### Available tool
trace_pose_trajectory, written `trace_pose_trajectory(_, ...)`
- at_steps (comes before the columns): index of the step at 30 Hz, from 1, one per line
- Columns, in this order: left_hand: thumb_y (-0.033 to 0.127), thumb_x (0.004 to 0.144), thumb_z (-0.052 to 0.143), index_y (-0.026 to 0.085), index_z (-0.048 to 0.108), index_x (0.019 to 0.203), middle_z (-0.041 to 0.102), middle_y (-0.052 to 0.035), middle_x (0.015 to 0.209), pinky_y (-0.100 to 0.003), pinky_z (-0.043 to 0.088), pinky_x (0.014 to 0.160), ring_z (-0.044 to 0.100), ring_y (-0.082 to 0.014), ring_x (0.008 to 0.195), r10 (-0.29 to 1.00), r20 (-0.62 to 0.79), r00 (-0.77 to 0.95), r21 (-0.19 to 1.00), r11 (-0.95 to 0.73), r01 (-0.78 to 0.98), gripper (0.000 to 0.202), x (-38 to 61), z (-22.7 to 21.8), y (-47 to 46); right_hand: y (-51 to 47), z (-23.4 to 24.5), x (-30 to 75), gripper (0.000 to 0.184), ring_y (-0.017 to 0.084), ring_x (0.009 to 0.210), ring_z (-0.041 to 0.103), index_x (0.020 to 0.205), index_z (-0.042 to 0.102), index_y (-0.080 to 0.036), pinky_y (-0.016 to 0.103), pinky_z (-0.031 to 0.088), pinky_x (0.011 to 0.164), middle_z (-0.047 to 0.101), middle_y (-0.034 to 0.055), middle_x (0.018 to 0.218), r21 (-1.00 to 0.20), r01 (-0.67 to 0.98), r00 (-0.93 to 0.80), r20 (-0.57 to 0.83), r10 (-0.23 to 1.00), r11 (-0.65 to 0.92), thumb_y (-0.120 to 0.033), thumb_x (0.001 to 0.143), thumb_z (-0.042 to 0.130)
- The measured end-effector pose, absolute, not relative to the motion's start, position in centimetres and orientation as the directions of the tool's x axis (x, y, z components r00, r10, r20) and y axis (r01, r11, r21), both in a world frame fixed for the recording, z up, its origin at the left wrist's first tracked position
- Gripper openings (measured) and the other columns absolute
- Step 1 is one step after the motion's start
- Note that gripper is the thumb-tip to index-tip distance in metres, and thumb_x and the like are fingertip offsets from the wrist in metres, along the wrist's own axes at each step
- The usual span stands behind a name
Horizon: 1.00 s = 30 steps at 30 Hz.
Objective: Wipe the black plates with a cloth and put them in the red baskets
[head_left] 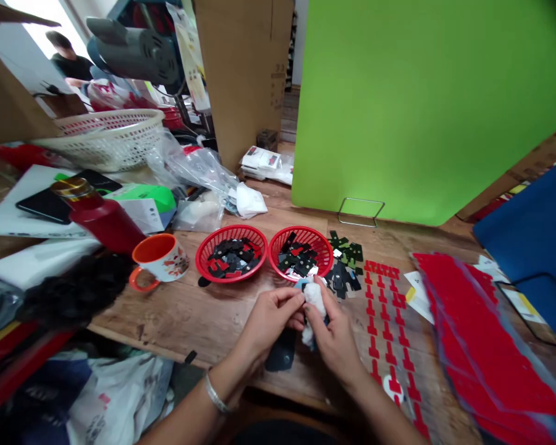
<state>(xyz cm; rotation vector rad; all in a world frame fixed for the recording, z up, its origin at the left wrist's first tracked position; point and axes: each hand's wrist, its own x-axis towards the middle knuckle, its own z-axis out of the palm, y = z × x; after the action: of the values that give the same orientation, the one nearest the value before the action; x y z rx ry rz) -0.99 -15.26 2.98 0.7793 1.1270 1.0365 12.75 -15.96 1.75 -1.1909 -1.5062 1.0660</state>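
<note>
My right hand [334, 334] is closed around a wad of white fluffy cloth [314, 298]. Close against it, my left hand [275, 312] pinches with thumb and fingertips; what lies between them is mostly hidden. A bit of light blue [301, 283] shows at the top of the wad. Under the hands, a dark flat piece [280, 352] lies on the wooden table [222, 321]. Just beyond stand two red plastic baskets, the left basket [204, 267] and the right basket [330, 254], both holding small black, grey and red flat pieces.
Green and black pieces [347, 253] lie beside the right basket. Rows of red T-shaped pieces [387, 315] and stacked red sheets [486, 340] are to the right. An orange-and-white mug [164, 259] and a red bottle [104, 216] stand left. A green board [398, 111] rises behind.
</note>
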Motion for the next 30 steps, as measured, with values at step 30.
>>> trace_pose_trajectory(30,0.027,0.067,0.072,0.012,0.062,0.092,0.062,-0.0004,0.063,-0.021,0.048,0.055,0.057,-0.0108,0.054,0.964,-0.253,0.081,0.960,0.260,-0.098,0.030,0.4,1.8,-15.3,-15.5,1.3,16.0,0.019,0.016,0.066,0.055,0.092,0.065,-0.018,0.024,0.043,0.060,0.063,0.0010,0.075,-0.982,0.191,-0.317,-0.060,0.947,0.002,-0.034,0.083,0.058)
